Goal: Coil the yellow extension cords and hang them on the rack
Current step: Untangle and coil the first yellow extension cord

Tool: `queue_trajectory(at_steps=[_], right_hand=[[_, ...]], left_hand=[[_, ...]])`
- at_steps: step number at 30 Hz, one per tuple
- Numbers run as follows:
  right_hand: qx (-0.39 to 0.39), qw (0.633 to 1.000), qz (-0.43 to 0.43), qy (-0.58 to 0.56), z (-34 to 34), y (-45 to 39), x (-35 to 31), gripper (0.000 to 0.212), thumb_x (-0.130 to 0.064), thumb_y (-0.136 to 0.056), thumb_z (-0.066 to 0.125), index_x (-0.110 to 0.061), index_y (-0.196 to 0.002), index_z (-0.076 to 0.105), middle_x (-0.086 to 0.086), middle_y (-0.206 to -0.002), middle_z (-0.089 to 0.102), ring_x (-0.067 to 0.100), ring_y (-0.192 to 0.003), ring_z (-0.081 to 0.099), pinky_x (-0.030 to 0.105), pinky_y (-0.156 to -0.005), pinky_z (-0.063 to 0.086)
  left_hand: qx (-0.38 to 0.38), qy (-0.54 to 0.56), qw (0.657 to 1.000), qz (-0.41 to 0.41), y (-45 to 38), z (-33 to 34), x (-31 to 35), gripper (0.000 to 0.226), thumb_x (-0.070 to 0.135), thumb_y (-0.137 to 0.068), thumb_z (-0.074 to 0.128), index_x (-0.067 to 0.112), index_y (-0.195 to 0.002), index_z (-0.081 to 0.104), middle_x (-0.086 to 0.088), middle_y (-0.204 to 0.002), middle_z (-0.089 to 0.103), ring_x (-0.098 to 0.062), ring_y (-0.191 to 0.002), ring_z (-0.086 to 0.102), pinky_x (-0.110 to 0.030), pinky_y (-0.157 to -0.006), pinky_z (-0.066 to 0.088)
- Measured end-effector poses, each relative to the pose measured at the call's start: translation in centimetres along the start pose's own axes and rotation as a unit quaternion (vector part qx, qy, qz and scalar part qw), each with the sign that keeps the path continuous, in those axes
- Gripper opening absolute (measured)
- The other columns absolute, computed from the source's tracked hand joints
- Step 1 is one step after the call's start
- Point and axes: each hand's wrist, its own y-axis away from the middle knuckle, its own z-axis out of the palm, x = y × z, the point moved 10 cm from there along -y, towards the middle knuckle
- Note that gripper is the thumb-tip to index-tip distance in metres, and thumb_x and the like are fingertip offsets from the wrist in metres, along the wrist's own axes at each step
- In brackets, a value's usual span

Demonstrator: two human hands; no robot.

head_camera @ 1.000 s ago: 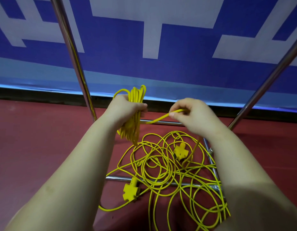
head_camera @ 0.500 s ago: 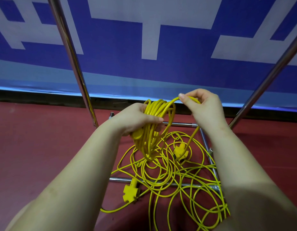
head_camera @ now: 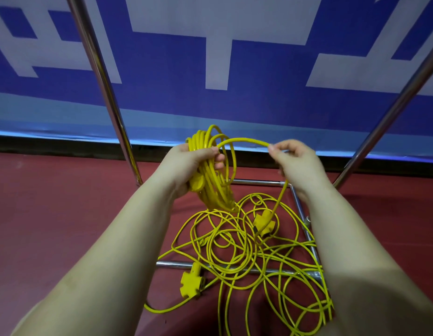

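Several loops: your left hand [head_camera: 193, 163] grips the coiled bundle [head_camera: 210, 175].
Feeding: your right hand [head_camera: 295, 161] pinches the next strand [head_camera: 244, 141].
Left: the floor tangle [head_camera: 247, 243]; hanging on the rack [head_camera: 106, 93].

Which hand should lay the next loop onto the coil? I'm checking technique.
Right hand: it already pinches the free yellow cord strand, while the left hand is occupied gripping the coiled yellow cord bundle.

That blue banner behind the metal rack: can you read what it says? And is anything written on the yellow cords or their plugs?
Banner: big white strokes on blue, cropped by the frame's top edge; no full character can be read.
Coil held in the left hand: no print visible.
Socket blocks on the floor: no label legible.
Rack poles: no markings.
So nothing here is readable.
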Motion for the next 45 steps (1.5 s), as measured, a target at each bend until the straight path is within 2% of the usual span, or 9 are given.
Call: queue_trajectory(at_steps=[6, 11, 17, 21, 25, 30, 33, 42, 45], right_hand=[[0.019, 0.992, -0.121, -0.012, -1.0, 0.8, -3.9, 0.017, -0.019, -0.090, 0.060, -0.028, -0.075, 0.060, -0.005, -0.068, 0.050, -0.002, -0.057, 0.042, 0.008, -0.056, 0.035], [-0.104, 0.980, -0.149, 0.081, 2.1, 1.7, -4.6, 0.017, -0.018, -0.087, 0.064, -0.031, -0.076, 0.062, 0.018, -0.081, 0.063, 0.016, -0.074, 0.052, 0.025, -0.070, 0.043], [-0.172, 0.965, -0.161, 0.119, 3.8, 3.0, -4.8, 0.010, -0.018, -0.079, 0.073, -0.025, -0.085, 0.070, 0.001, -0.084, 0.070, 0.014, -0.079, 0.066, 0.028, -0.076, 0.051], [-0.142, 0.976, -0.114, 0.119, 3.6, 2.3, -3.3, 0.015, -0.032, -0.080, 0.071, -0.023, -0.079, 0.059, -0.007, -0.065, 0.057, -0.001, -0.051, 0.048, 0.017, -0.055, 0.039], [-0.240, 0.938, -0.015, 0.250, 5.1, 2.5, 1.1, 0.026, -0.042, -0.093, 0.051, -0.022, -0.076, 0.055, -0.006, -0.070, 0.065, 0.010, -0.062, 0.054, 0.034, -0.070, 0.045], [-0.045, 0.997, -0.054, -0.015, 1.0, 1.1, -2.1, 0.016, -0.022, -0.087, 0.065, -0.019, -0.077, 0.053, 0.000, -0.062, 0.057, 0.002, -0.049, 0.053, 0.016, -0.052, 0.043], [0.040, 0.991, -0.108, -0.065, -1.2, 0.8, -3.3, 0.015, -0.022, -0.083, 0.070, -0.022, -0.072, 0.059, 0.001, -0.067, 0.056, 0.008, -0.065, 0.050, 0.021, -0.063, 0.040], [-0.006, 0.988, -0.130, 0.086, -0.2, 0.8, -3.7, 0.018, -0.031, -0.088, 0.062, -0.028, -0.071, 0.058, -0.006, -0.068, 0.055, 0.007, -0.061, 0.045, 0.011, -0.055, 0.035], [-0.035, 0.984, -0.125, 0.119, 0.1, 0.8, -3.4, 0.017, -0.030, -0.084, 0.067, -0.028, -0.070, 0.060, 0.004, -0.075, 0.059, 0.013, -0.067, 0.049, 0.022, -0.061, 0.039]], left_hand=[[-0.094, -0.091, 0.990, -0.053, 0.8, 1.7, -1.7, 0.005, 0.006, -0.090, 0.058, 0.003, -0.091, 0.061, -0.012, -0.075, 0.071, -0.018, -0.063, 0.070, -0.035, -0.057, 0.059], [-0.144, -0.065, 0.985, -0.066, 1.6, 3.7, -2.2, 0.010, 0.008, -0.091, 0.054, 0.006, -0.090, 0.063, -0.010, -0.073, 0.072, -0.015, -0.061, 0.070, -0.025, -0.052, 0.056], [-0.139, -0.079, 0.986, -0.043, 0.9, 3.8, -2.5, 0.008, 0.003, -0.087, 0.059, 0.004, -0.088, 0.066, -0.010, -0.071, 0.071, -0.016, -0.061, 0.068, -0.027, -0.061, 0.058], [-0.104, -0.093, 0.990, 0.000, 0.6, 3.2, -1.5, 0.007, 0.001, -0.087, 0.059, 0.003, -0.083, 0.064, -0.005, -0.064, 0.068, -0.013, -0.054, 0.064, -0.025, -0.054, 0.055], [-0.033, -0.015, 0.999, 0.035, 0.2, 1.4, -0.1, 0.008, 0.003, -0.090, 0.057, 0.003, -0.083, 0.061, -0.003, -0.061, 0.066, -0.011, -0.052, 0.062, -0.024, -0.050, 0.054], [0.005, 0.003, 0.999, 0.035, -0.4, -0.5, 0.2, 0.006, 0.004, -0.090, 0.057, 0.005, -0.085, 0.061, -0.004, -0.063, 0.069, -0.012, -0.057, 0.066, -0.029, -0.060, 0.057], [-0.022, -0.066, 0.997, 0.031, -0.4, -0.3, -0.2, 0.004, 0.004, -0.089, 0.059, 0.006, -0.085, 0.061, -0.006, -0.067, 0.071, -0.015, -0.061, 0.068, -0.038, -0.073, 0.056], [-0.151, -0.135, 0.979, -0.020, 1.0, 3.0, -2.4, 0.008, 0.007, -0.083, 0.064, 0.005, -0.091, 0.063, -0.009, -0.078, 0.074, -0.019, -0.069, 0.070, -0.030, -0.063, 0.058], [-0.159, -0.132, 0.977, -0.050, 1.1, 3.3, -3.4, 0.013, 0.010, -0.082, 0.066, 0.004, -0.094, 0.063, -0.010, -0.080, 0.073, -0.019, -0.065, 0.070, -0.028, -0.059, 0.056]])
